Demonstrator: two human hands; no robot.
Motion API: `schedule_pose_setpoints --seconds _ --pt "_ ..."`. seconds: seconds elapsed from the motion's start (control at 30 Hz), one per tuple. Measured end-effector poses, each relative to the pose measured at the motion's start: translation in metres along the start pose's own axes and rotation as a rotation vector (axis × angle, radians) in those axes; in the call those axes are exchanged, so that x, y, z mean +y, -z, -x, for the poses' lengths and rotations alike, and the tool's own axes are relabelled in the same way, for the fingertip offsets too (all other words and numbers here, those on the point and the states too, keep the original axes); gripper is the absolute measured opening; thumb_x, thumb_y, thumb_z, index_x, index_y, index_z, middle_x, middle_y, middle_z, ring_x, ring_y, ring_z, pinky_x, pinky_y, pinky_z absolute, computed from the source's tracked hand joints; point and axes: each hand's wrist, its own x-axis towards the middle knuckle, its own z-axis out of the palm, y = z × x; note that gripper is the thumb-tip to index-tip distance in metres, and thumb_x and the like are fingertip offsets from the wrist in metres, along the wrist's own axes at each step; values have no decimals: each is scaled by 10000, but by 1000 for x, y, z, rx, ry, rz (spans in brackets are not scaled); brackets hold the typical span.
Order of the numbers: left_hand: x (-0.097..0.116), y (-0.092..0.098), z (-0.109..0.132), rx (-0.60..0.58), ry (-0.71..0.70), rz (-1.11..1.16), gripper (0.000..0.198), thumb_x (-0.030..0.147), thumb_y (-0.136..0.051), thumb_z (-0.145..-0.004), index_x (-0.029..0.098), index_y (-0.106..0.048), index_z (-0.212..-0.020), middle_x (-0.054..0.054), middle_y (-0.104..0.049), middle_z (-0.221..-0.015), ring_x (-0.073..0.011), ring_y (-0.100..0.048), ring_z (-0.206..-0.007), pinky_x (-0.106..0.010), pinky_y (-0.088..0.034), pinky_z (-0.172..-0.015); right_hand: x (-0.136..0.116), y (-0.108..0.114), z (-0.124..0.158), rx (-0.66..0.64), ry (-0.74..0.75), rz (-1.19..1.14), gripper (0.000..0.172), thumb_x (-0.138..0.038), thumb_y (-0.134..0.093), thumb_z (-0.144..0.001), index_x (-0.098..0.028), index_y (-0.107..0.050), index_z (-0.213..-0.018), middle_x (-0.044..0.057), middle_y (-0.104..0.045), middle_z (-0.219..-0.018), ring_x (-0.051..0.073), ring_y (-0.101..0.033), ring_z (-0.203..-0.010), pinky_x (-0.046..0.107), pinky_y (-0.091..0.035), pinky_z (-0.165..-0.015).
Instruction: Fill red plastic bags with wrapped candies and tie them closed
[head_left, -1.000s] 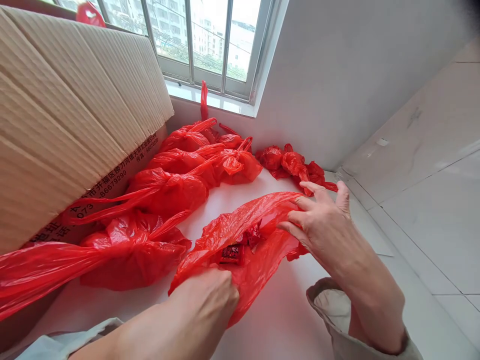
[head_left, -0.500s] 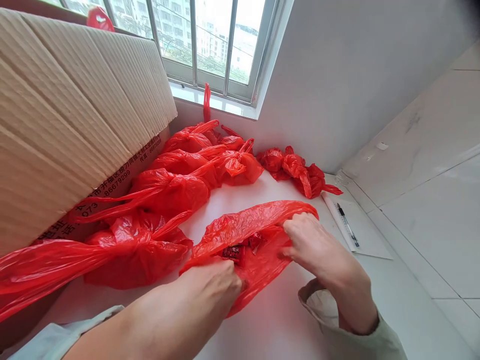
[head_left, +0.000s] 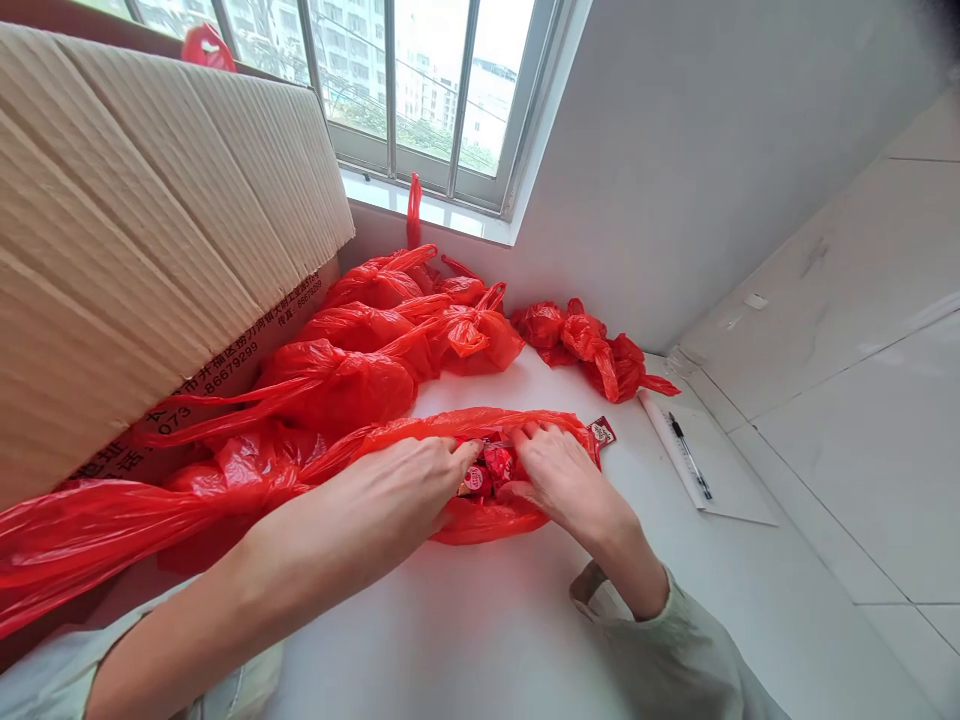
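Note:
An unknotted red plastic bag lies on the white tabletop, its mouth spread wide. Inside it are several small red-wrapped candies. Reaching in from the left, my left hand rests in the mouth with its fingers stretched over the contents; some fingers are hidden. My right hand is opposite, its fingers and thumb apart around the right side of the candies. Neither hand is visibly gripping anything. A small dark red packet shows at the bag's right end.
Several knotted red bags fill the left and back, beside a large cardboard box. More red bags sit against the wall. At right, a black pen lies on white paper. A barred window is behind.
My hands have left the bag's edges and come closer together over its mouth. The bag lies lower and flatter, more candies show, and the packet at its right end has come into sight.

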Motion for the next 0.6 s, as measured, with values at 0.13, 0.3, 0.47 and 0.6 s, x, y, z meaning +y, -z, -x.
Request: schedule_pose_setpoints --seconds 0.13,0.3,0.47,0.6 --pt "-3 1 -1 -112 2 -93 494 49 -242 -901 61 -542 -1294 -190 -632 -1296 -296 -617 -1193 -431 -490 -1005 1 -2 -6 -32 3 -33 292 -262 -722 -808 -111 -615 -1034 122 -667 -962 268 -593 -903 359 -442 -777" --pt "-2 0 -4 -226 97 10 514 19 -287 -893 66 -488 -1364 -184 -531 -1414 -309 -509 -1311 -471 -423 -1085 9 6 1 96 45 -154 222 -215 -751 -753 -189 -549 -842 -3 -602 -773 170 -516 -729 281 -354 -633" --pt "0 3 -15 -158 234 190 440 129 -521 -902 147 -507 -1342 -147 -570 -1380 -280 -508 -1306 -449 -399 -1096 7 22 3 234 -22 -534 389 -348 -768 -744 -212 -408 -690 -84 -440 -588 101 -351 -554 245 -264 -531" --pt "1 13 -29 -58 298 372 336 304 -665 -842 212 -593 -1157 -65 -665 -1182 -267 -587 -1144 -355 -495 -907 7 26 1 308 -6 -953 383 -410 -763 -738 -206 -444 -683 -83 -444 -597 89 -374 -560 221 -296 -523"
